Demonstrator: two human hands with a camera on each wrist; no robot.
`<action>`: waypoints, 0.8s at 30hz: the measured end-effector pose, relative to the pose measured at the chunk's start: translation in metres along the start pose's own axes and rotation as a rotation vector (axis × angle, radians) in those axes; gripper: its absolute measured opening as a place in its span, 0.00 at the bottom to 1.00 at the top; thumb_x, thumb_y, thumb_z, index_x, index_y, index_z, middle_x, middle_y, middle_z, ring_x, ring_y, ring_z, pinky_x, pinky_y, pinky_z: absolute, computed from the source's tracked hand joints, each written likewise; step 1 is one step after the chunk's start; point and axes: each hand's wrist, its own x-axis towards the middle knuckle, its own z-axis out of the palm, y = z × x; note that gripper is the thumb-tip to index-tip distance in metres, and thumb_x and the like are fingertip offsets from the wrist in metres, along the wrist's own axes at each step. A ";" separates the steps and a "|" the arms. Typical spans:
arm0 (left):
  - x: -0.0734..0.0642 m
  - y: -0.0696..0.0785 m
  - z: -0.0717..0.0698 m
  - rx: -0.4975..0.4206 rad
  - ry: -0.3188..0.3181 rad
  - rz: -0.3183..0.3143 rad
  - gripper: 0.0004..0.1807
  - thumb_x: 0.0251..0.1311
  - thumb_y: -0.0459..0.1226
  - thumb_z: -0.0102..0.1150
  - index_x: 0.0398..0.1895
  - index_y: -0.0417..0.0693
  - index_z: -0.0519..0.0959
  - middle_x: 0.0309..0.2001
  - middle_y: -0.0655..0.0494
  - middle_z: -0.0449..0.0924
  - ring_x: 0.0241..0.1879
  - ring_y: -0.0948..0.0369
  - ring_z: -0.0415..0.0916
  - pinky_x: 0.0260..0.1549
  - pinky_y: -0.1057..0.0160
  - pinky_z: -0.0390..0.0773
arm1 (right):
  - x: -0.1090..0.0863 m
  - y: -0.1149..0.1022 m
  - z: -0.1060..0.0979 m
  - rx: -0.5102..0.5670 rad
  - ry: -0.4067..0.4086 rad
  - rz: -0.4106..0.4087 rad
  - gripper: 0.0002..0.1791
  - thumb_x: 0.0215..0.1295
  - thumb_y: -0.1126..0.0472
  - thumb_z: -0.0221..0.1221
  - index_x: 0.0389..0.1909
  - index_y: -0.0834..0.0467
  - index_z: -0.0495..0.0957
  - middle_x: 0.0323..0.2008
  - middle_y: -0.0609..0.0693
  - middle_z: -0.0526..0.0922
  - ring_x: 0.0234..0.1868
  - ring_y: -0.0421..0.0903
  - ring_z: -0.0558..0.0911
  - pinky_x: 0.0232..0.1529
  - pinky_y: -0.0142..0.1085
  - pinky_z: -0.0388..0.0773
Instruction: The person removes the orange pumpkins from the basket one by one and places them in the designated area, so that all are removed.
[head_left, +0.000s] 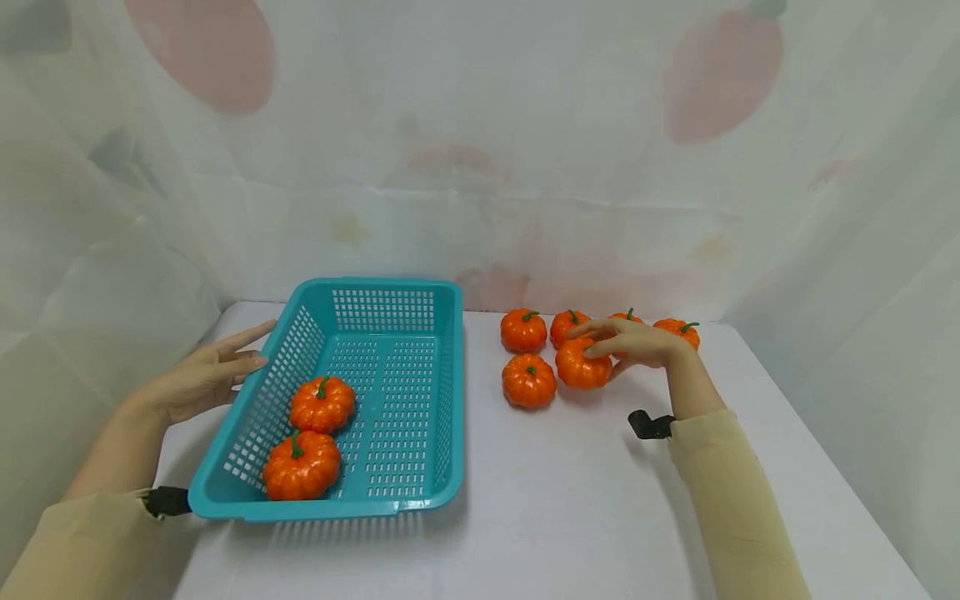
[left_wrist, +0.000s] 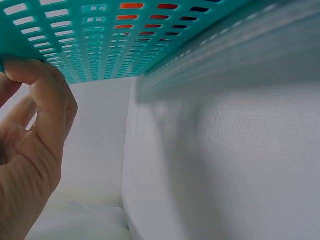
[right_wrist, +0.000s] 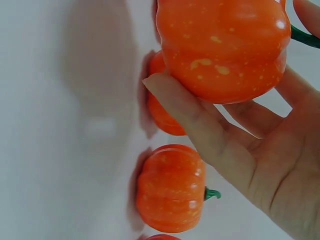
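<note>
At the left side of a turquoise plastic basket (head_left: 450, 400), my left hand (head_left: 198, 379) holds the rim, its thumb and bent fingers against the edge. Perforated basket wall (left_wrist: 100, 35) fills the top of the left wrist view. Two small orange toy pumpkins (head_left: 322, 404) with green stems lie inside along the basket's left. My right hand (head_left: 633, 343) grips another orange pumpkin (head_left: 582, 367) between thumb and fingers. In the right wrist view this pumpkin (right_wrist: 225, 45) appears raised off the white surface, its green stem pointing toward the palm.
Several more pumpkins stand around the right hand: one at the back left (head_left: 523, 330), one in front of it (head_left: 528, 381), one at the far right (head_left: 678, 329), others partly hidden by the hand. A patterned white curtain (head_left: 465, 200) hangs behind the white table (head_left: 540, 500).
</note>
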 end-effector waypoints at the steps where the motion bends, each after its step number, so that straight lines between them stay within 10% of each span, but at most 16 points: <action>1: 0.000 0.000 0.000 0.002 0.001 -0.002 0.39 0.76 0.39 0.43 0.80 0.59 0.34 0.55 0.81 0.76 0.51 0.69 0.81 0.49 0.55 0.84 | 0.000 0.001 0.001 0.002 0.001 0.011 0.29 0.66 0.55 0.60 0.68 0.50 0.69 0.72 0.55 0.65 0.71 0.58 0.65 0.49 0.47 0.83; 24: 0.000 -0.001 -0.001 0.034 0.022 -0.015 0.39 0.76 0.41 0.44 0.80 0.60 0.34 0.55 0.83 0.73 0.51 0.69 0.80 0.51 0.49 0.83 | 0.004 0.025 0.007 -0.012 0.008 0.074 0.29 0.65 0.53 0.60 0.67 0.51 0.69 0.70 0.57 0.66 0.70 0.58 0.65 0.52 0.46 0.81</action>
